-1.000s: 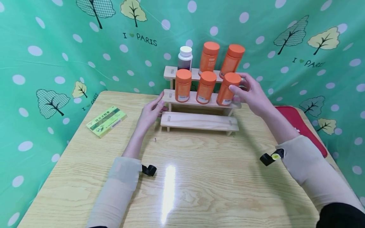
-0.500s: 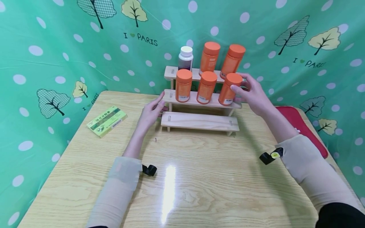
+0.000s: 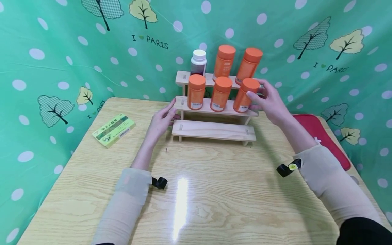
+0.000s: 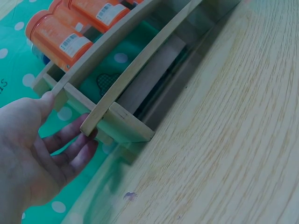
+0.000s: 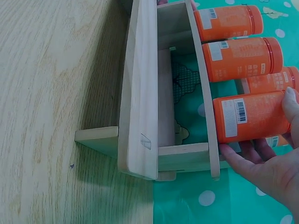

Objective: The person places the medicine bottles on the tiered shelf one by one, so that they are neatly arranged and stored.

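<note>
A three-tier wooden display rack (image 3: 213, 130) stands at the table's back. My left hand (image 3: 161, 120) holds its left end; in the left wrist view the thumb lies at the middle tier and the fingers touch the lower tier's end. My right hand (image 3: 271, 101) grips the rightmost orange bottle (image 5: 252, 117) on the middle tier, thumb in front and fingers behind. Beside it stand two matching orange bottles, a middle one (image 3: 221, 94) and a left one (image 3: 196, 92). On the top tier are a white-capped bottle (image 3: 198, 62) and two more orange bottles (image 3: 224, 62).
A green-yellow medicine box (image 3: 114, 130) lies on the wood-grain table (image 3: 214, 197) at left. A red pouch with a white cross (image 3: 321, 139) lies at the right edge, partly behind my right arm. Green printed cloth (image 3: 122, 68) hangs behind the table.
The right hand's bottle has shifted very slightly on the middle tier, and the hand keeps its grip. My left hand stays at the rack's end.
</note>
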A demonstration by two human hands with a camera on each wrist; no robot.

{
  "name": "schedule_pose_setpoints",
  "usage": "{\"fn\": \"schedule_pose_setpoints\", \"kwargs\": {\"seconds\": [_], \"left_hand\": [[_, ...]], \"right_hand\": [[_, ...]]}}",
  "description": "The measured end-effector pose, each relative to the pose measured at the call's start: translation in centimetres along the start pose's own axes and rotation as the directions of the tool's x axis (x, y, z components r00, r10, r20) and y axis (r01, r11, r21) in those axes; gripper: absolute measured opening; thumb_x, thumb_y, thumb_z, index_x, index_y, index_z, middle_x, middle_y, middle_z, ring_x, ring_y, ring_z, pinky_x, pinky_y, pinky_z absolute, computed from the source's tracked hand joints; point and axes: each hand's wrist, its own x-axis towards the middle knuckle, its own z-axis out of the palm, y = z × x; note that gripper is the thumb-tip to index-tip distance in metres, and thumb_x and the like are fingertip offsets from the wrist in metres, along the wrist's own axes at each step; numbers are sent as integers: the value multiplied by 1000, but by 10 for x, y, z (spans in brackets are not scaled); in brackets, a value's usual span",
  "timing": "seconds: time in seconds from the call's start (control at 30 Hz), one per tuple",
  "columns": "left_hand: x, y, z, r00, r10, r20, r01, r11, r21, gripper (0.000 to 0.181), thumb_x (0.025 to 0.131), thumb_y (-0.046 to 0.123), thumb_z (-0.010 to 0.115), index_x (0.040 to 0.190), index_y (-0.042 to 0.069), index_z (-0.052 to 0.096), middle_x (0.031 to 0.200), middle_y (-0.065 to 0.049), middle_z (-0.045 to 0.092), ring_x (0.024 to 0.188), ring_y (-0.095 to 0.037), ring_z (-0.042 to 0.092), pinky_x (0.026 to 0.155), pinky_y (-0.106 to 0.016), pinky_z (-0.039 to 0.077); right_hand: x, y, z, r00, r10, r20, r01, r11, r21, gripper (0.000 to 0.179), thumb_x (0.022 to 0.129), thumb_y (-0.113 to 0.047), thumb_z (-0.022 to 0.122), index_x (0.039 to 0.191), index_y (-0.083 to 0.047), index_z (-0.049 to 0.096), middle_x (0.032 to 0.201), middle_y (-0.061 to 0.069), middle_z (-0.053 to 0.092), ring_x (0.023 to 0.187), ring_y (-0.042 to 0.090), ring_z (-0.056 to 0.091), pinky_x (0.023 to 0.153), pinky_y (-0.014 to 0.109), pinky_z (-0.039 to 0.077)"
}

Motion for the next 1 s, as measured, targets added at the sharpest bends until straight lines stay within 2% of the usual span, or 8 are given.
{"fn": "schedule_pose_setpoints", "kwargs": {"seconds": [0.13, 0.3, 0.4, 0.53, 0.7, 0.9, 1.0], "left_hand": [[-4, 10, 0, 1000, -20, 9, 20, 1000, -12, 50, 107, 49, 50, 155, 45, 38, 132, -22, 69, 121, -36, 67, 102, -52, 58], [-11, 30, -1, 999, -29, 22, 29, 999, -18, 52, 110, 35, 49, 160, 28, 35, 126, -30, 69, 121, -42, 66, 102, -56, 57], [-12, 36, -1, 999, -21, 29, 21, 1000, -11, 53, 110, 31, 48, 161, 23, 34, 126, -31, 69, 120, -44, 66, 102, -58, 57], [-6, 25, 3, 999, -9, 32, 10, 1000, -18, 51, 110, 37, 48, 159, 31, 35, 130, -28, 68, 122, -42, 66, 103, -57, 57], [1, 6, 4, 1000, 10, 21, -9, 1000, -11, 50, 107, 48, 49, 156, 44, 36, 131, -23, 69, 121, -36, 67, 101, -52, 59], [-1, 0, 0, 1000, 15, 7, -14, 1000, -11, 51, 106, 52, 50, 155, 45, 37, 126, -23, 72, 118, -35, 69, 99, -48, 61], [-3, 1, -1, 1000, 15, 14, -15, 1000, -5, 52, 106, 52, 49, 156, 45, 37, 127, -23, 71, 119, -36, 68, 100, -48, 60]], "right_hand": [[-1, -2, -2, 1000, -4, 0, 4, 1000, 3, 59, 101, -38, 65, 154, -32, 40, 151, 10, 48, 134, 26, 50, 89, 32, 65], [-2, -3, -4, 1000, -20, 2, 20, 1000, 14, 60, 100, -35, 66, 154, -31, 41, 148, 9, 50, 131, 24, 52, 88, 30, 65], [-4, -3, -5, 1000, -22, 2, 22, 1000, 4, 61, 100, -36, 67, 154, -31, 40, 148, 8, 51, 130, 23, 53, 87, 28, 64], [-5, -1, -7, 1000, -23, 4, 23, 1000, 0, 61, 100, -35, 67, 155, -33, 40, 147, 8, 52, 128, 20, 54, 87, 25, 64], [-7, 2, -8, 1000, -4, 11, 4, 1000, 17, 64, 99, -34, 69, 156, -32, 39, 149, 10, 51, 129, 22, 54, 92, 29, 63], [-11, 6, -7, 999, 42, 24, -41, 999, -35, 71, 97, -40, 70, 158, -32, 35, 154, 10, 48, 134, 27, 50, 95, 24, 60], [-15, 9, -8, 998, 64, 29, -63, 997, -54, 74, 97, -42, 70, 160, -31, 32, 154, 9, 48, 136, 28, 49, 101, 29, 57]]}}
